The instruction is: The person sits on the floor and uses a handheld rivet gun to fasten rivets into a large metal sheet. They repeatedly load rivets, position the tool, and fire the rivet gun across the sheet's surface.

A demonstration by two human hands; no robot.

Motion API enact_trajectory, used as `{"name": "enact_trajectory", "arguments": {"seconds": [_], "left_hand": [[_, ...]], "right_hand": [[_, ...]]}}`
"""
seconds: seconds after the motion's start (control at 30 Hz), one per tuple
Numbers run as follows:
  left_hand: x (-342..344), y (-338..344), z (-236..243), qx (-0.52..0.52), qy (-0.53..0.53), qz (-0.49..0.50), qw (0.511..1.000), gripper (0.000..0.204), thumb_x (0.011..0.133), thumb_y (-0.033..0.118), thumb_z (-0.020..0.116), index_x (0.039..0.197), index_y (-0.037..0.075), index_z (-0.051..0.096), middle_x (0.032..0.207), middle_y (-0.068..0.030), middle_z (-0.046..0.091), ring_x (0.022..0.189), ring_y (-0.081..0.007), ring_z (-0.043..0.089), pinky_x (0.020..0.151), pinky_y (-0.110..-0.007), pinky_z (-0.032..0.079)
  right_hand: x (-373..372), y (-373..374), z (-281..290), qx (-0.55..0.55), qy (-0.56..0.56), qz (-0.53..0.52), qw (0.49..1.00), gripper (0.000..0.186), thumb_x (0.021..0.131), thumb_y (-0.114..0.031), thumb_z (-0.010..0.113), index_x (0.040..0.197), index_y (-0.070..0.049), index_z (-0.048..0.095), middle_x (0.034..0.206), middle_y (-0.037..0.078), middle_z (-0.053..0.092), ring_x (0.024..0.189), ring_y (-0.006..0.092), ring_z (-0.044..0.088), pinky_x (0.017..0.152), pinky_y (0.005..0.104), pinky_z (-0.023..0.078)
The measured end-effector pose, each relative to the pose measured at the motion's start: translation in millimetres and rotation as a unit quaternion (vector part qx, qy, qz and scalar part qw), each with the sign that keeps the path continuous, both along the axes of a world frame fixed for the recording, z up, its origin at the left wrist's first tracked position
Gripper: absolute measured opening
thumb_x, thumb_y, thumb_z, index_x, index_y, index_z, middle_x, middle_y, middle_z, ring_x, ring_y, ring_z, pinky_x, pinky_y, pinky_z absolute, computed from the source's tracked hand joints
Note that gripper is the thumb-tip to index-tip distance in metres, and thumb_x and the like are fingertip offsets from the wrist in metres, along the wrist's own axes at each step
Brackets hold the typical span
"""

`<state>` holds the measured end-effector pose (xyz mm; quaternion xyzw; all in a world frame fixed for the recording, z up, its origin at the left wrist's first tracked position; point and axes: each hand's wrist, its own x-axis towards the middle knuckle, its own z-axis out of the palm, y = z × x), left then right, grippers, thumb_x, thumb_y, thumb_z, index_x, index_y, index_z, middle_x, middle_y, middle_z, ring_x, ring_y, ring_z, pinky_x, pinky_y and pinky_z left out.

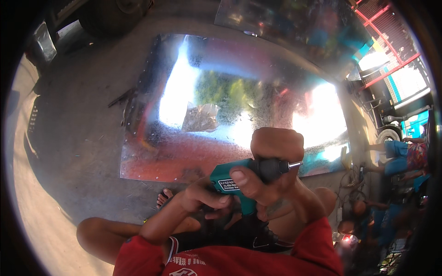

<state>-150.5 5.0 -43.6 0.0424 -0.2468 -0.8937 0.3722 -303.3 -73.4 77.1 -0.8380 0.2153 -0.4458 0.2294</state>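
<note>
Clear plastic bag [200, 117] on shiny metal sheet [152, 156]; white label [229, 185] on teal drill [239, 177]

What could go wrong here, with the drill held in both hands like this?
1. The right hand wraps the chuck of the drill; if the tool starts, the fingers may get caught or hurt.
2. A bare foot lies near the edge of the metal sheet; that edge may cut it.
3. The sheet throws strong glare, which may make the small tip hard to see.
</note>
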Motion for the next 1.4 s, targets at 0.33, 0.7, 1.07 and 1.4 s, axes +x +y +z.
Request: {"name": "enact_trajectory", "arguments": {"seconds": [0.33, 0.7, 1.07, 1.4], "left_hand": [[-4.4, -8.3, 13.4, -0.076, -0.068, 0.001, 0.995, 0.053, 0.073, 0.027, 0.076, 0.112, -0.004, 0.059, 0.079, -0.0127, 0.066, 0.053, -0.0117, 0.057, 0.043, -0.023, 0.039], [-78.1, 12.3, -43.2, -0.011, 0.406, -0.255, 0.878, 0.066, 0.087, 0.036, 0.069, 0.125, -0.011, 0.044, 0.115, -0.0262, 0.056, 0.102, -0.0329, 0.061, 0.065, -0.037, 0.055], [-58.8, -9.4, -33.2, -0.086, 0.303, -0.194, 0.929, 0.066, 0.089, 0.035, 0.061, 0.119, -0.021, 0.045, 0.117, -0.0391, 0.053, 0.097, -0.0377, 0.064, 0.039, -0.016, 0.044], [-40.8, -4.2, -32.1, 0.002, 0.141, -0.123, 0.982, 0.059, 0.082, 0.026, 0.066, 0.117, -0.018, 0.051, 0.105, -0.0351, 0.063, 0.046, -0.0135, 0.060, 0.042, -0.021, 0.046]], "right_hand": [[-5.3, -3.7, -0.6, 0.002, 0.010, 0.120, 0.993, 0.037, 0.072, -0.022, 0.065, 0.053, -0.006, 0.038, 0.049, 0.004, 0.030, 0.038, 0.0195, 0.032, 0.039, 0.0331, 0.023], [-12.4, -13.7, -4.1, -0.111, 0.004, 0.212, 0.971, 0.020, 0.063, -0.014, 0.063, 0.057, -0.004, 0.046, 0.055, 0.005, 0.041, 0.042, 0.0202, 0.041, 0.040, 0.0307, 0.028], [-25.0, -21.3, -5.9, -0.126, 0.042, 0.184, 0.974, 0.016, 0.058, -0.014, 0.062, 0.063, -0.003, 0.053, 0.058, 0.005, 0.046, 0.046, 0.0204, 0.047, 0.041, 0.0292, 0.036], [-24.7, -32.8, -4.2, -0.147, 0.050, 0.210, 0.965, 0.028, 0.065, -0.025, 0.070, 0.065, -0.002, 0.053, 0.061, 0.008, 0.047, 0.048, 0.0205, 0.049, 0.042, 0.0291, 0.036]]}}
